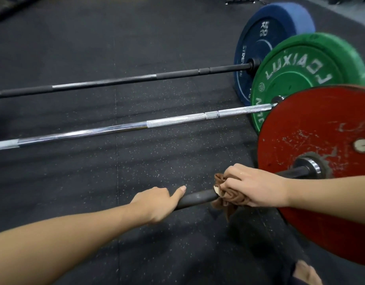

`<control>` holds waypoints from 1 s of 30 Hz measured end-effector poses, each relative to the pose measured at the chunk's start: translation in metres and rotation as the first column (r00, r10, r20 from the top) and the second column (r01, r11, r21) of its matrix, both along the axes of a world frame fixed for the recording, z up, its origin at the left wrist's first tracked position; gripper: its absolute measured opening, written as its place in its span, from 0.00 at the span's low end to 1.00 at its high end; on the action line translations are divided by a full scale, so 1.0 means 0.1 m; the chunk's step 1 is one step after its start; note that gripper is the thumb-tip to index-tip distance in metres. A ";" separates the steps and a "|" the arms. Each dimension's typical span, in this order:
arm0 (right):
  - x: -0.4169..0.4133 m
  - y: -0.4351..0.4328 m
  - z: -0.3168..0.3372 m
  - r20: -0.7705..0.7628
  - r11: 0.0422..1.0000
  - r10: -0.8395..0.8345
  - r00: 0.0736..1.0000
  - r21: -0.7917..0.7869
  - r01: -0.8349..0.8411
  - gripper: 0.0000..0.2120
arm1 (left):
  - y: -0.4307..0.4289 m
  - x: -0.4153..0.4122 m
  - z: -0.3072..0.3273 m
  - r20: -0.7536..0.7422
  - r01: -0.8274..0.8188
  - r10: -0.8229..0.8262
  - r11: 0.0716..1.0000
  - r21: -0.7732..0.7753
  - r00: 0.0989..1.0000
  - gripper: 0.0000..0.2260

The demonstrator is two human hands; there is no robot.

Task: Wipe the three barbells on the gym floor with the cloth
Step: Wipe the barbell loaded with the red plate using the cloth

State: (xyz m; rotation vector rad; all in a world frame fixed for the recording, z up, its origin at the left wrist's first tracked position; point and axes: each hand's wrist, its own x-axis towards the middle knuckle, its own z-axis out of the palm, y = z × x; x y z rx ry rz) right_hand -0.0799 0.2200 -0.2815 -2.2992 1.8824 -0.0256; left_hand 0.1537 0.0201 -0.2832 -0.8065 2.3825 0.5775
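Barbells number three, lying side by side on the speckled black gym floor [91, 173], each running from 9 o'clock toward 3 o'clock. The far barbell [136, 79], dark with a bright stretch, sits toward 12 o'clock. The middle barbell [136, 127], chrome with knurled bands, crosses the centre. The near barbell [198, 197], dark, lies toward 5 o'clock.

Plates in view also number three, one per bar, all at the 3 o'clock end: a blue plate [266, 38] farthest, a green plate [301, 64] overlapping in front of it, and a scuffed red plate [321, 140] nearest. The red plate hides the lower part of the green one and the tip of the chrome bar.

One cloth [229, 196], brown, is bunched around the near barbell, near the red plate's steel collar [310, 165] on its 9 o'clock side.

Two hands are on this bar. The right grip [253, 186] is curled over the cloth, squeezing it onto the bar, and a loose tail of fabric hangs below. The left grip [157, 204], toward 9 o'clock of the cloth, has its fingers wrapped round the bare bar and the thumb laid straight along it. That hand and forearm hide the bar's further run.
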 end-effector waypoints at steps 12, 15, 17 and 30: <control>0.13 0.03 0.05 0.061 0.998 -0.046 0.997 0.056 0.043 0.15 | -0.02 -0.01 -0.13 -0.113 0.056 -0.060 0.998 -0.033 0.992 0.25; -0.04 0.18 0.07 0.066 0.991 -0.117 0.991 0.068 0.112 0.20 | -0.01 0.00 -0.15 -0.135 0.041 -0.046 0.998 -0.039 0.990 0.26; 0.02 0.13 0.04 0.030 0.993 -0.108 0.994 0.051 0.107 0.21 | 0.00 0.00 -0.13 -0.145 0.036 -0.039 0.999 -0.024 0.989 0.25; 0.67 -0.61 0.05 0.066 0.995 0.064 0.996 0.071 -0.068 0.19 | -0.32 0.36 -0.11 -0.094 -0.002 0.008 0.999 0.055 0.995 0.31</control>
